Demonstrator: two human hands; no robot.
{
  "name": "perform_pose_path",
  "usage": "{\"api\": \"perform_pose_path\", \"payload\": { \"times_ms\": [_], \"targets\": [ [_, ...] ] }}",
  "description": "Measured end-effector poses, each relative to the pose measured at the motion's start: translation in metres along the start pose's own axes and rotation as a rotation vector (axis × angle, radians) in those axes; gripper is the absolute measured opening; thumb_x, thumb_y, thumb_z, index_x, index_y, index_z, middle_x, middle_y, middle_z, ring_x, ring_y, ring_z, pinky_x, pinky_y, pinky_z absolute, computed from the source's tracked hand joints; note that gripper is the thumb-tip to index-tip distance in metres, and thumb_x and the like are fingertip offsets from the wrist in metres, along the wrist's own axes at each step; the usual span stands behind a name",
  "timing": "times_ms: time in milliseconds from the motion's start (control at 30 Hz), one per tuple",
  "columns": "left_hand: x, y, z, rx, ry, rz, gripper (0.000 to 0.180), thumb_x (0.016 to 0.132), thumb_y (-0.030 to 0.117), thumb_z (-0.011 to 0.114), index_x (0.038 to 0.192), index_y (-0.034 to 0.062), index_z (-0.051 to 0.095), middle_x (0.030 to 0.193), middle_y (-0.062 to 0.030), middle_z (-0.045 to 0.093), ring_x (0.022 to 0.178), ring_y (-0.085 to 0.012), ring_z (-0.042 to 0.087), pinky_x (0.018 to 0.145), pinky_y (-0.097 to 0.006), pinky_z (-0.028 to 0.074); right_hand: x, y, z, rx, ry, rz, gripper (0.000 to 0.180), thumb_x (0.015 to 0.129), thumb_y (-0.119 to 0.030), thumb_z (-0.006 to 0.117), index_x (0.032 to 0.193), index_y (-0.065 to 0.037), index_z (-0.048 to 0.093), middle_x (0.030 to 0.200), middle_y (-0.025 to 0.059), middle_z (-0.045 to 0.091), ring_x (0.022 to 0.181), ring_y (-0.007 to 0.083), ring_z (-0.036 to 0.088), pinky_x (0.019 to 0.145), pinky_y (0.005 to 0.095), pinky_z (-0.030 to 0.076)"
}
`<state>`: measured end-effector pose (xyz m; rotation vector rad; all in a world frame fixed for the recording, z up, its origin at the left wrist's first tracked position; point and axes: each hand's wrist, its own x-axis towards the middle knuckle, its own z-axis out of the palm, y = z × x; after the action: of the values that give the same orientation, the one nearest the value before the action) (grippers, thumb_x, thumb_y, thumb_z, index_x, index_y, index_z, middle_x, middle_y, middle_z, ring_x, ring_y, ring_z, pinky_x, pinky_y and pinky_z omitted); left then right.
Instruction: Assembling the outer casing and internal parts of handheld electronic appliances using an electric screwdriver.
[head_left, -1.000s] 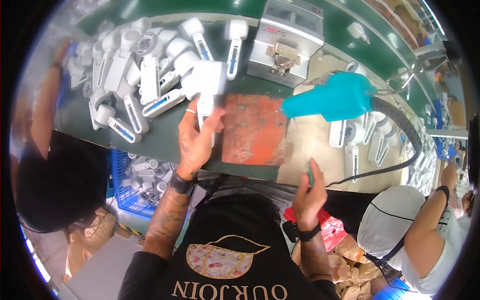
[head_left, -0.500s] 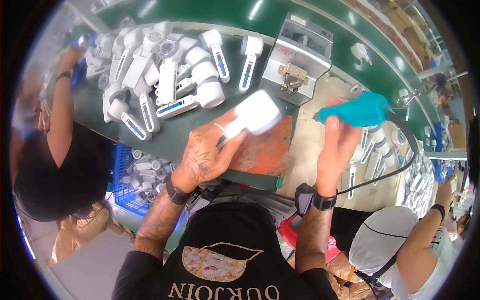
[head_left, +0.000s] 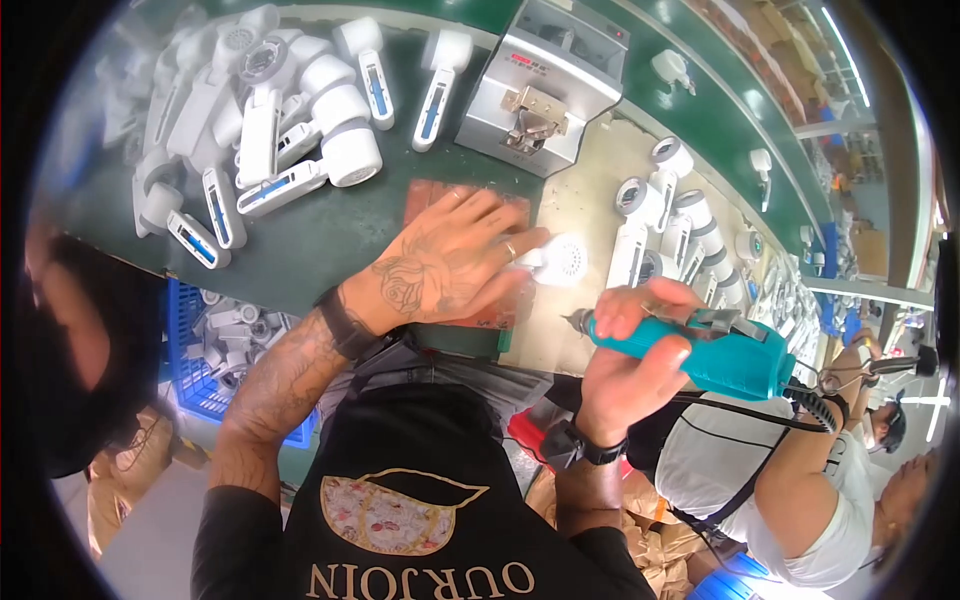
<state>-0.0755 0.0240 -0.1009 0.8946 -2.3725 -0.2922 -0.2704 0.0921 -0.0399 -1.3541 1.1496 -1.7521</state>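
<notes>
My left hand lies palm down over the reddish work mat, thumb and forefinger around the neck of a white shower head. Its round, perforated face shows to the right of my fingers; the handle is mostly hidden beneath them. My right hand grips a teal electric screwdriver, held roughly level. Its tip points left, a little below the shower head and apart from it. A black cable runs from its rear end.
A silver machine stands behind the mat. White shower heads with blue-windowed handles are heaped at the left; others line the right. A blue basket of white parts is lower left. A co-worker sits at right, another at left.
The white shower head has come down to the right edge of the mat, its perforated face now visible. My right hand has lowered the screwdriver, and the view has shifted right.
</notes>
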Motion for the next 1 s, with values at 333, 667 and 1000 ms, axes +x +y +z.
{"api": "perform_pose_path", "payload": {
  "times_ms": [333, 667, 1000],
  "targets": [
    [-0.001, -0.002, 0.005, -0.077, 0.003, -0.027, 0.042, 0.096, 0.022, 0.068, 0.136, 0.0107, 0.066, 0.129, -0.0099, 0.061, 0.119, -0.0293, 0.057, 0.104, -0.044, 0.044, 0.022, 0.022, 0.025, 0.081, -0.085, 0.033, 0.057, 0.104, -0.049, 0.066, 0.118, 0.005, 0.056, 0.074, 0.007, 0.055, 0.066, 0.0189, 0.054, 0.069, 0.0383, 0.048],
    [-0.003, -0.002, 0.008, -0.088, 0.01, -0.039, 0.038, 0.096, 0.024, 0.067, 0.131, 0.0096, 0.067, 0.127, -0.0104, 0.061, 0.121, -0.029, 0.056, 0.106, -0.045, 0.044, 0.021, 0.039, 0.031, 0.054, -0.106, 0.038, 0.044, 0.106, -0.041, 0.064, 0.108, 0.002, 0.054, 0.073, 0.0081, 0.055, 0.066, 0.0202, 0.055, 0.065, 0.038, 0.049],
    [0.001, -0.001, -0.004, 0.013, 0.002, -0.071, 0.041, 0.096, 0.026, 0.069, 0.13, 0.0048, 0.066, 0.131, -0.0115, 0.061, 0.121, -0.0301, 0.058, 0.106, -0.045, 0.046, 0.02, 0.037, 0.033, 0.077, -0.171, 0.087, 0.033, 0.106, -0.03, 0.065, 0.108, 0.0, 0.054, 0.077, 0.0079, 0.056, 0.069, 0.0203, 0.055, 0.066, 0.0364, 0.049]
  ]
}}
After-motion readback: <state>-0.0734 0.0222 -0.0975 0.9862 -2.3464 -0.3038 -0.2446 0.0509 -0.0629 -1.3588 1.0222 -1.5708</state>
